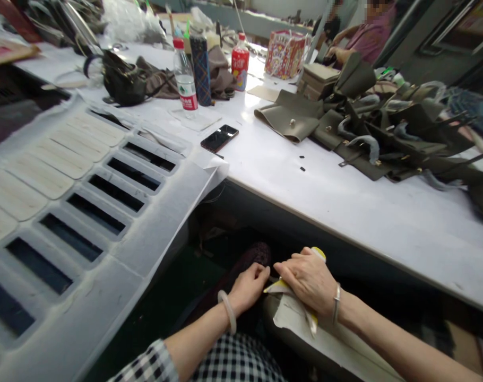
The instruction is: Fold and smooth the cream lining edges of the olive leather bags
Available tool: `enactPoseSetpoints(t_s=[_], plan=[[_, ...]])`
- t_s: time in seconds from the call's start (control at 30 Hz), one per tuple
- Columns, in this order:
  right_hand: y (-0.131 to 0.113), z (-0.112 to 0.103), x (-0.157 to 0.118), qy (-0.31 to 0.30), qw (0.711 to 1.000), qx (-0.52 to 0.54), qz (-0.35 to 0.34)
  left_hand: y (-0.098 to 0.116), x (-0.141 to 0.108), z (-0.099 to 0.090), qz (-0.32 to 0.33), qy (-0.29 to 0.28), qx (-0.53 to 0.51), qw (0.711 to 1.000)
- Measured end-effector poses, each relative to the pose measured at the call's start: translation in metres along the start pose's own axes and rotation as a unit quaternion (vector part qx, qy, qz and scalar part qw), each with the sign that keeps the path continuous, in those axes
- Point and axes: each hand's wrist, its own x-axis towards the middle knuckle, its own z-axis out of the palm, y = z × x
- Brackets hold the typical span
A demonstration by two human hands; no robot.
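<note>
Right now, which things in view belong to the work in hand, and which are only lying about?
In the work, it seems:
yellow-and-white item, in the right hand
pale worn pad, beneath it
perhaps the dark green bags, though no hand of yours touches them

Likely only lying about:
phone
water bottle
red bottle

Cool, fairly bright light washes the white bench, with glare near the red bottle and reflections on the phone. Below the bench edge it is dim, with deep shadow. The outer edges look stretched and smeared, and distant background detail is soft.
</note>
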Motion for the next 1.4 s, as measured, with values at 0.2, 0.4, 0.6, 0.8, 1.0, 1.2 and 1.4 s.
enactPoseSetpoints(t_s=[0.2, 0.4, 0.6, 0.8, 1.0, 1.2, 1.4], plan=[[0.047, -0.024, -0.021, 0.03, 0.977, 0.147, 0.149, 0.038, -0.035, -0.009, 0.033, -0.061, -0.016, 0.997], [0.033, -0.026, -0.024, -0.128, 0.907, 0.4, 0.038, 0.047, -0.041, -0.003, -0.01, -0.075, -0.057, 0.995], [0.019, -0.014, -0.01, -0.119, 0.904, 0.409, 0.027, 0.063, -0.04, -0.003, -0.05, -0.086, -0.083, 0.992], [0.023, -0.001, -0.008, -0.108, 0.929, 0.353, 0.016, 0.071, -0.042, 0.0, -0.087, -0.083, -0.073, 0.99], [0.021, 0.006, -0.014, -0.091, 0.939, 0.331, -0.003, 0.073, -0.04, 0.006, -0.056, -0.087, -0.034, 0.994], [0.015, 0.007, -0.016, -0.061, 0.952, 0.296, -0.038, 0.063, -0.039, 0.01, -0.024, -0.062, 0.049, 0.997], [0.02, 0.007, -0.013, -0.079, 0.939, 0.334, -0.027, 0.064, -0.037, 0.004, -0.027, -0.108, 0.026, 0.993]])
